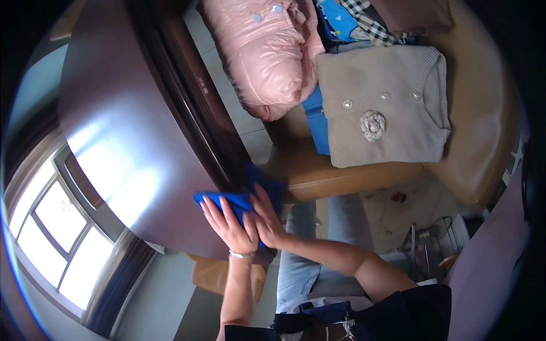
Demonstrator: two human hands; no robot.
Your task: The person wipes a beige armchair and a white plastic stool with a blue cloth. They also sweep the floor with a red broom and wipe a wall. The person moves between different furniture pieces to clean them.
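A blue cloth (239, 202) is draped over the rim of a dark, glossy wooden table (166, 209). My left hand (232, 230), with a bracelet at the wrist, lies over the cloth on the tabletop, fingers spread and pressing it down. Close beside it, my right hand (268, 221) grips the cloth at the table's moulded side edge (200, 140). The thumbs of both hands nearly meet. Part of the cloth hangs past the edge and is blurred; the palms and what lies beneath them are hidden.
Right of the table stands a tan leather chair (362, 177) bearing a folded beige cardigan (354, 76), a pink puffer jacket (273, 64) and other clothes. Another tan chair (213, 275) is at the table's near end. A metal rack (422, 247) stands on the floor at right.
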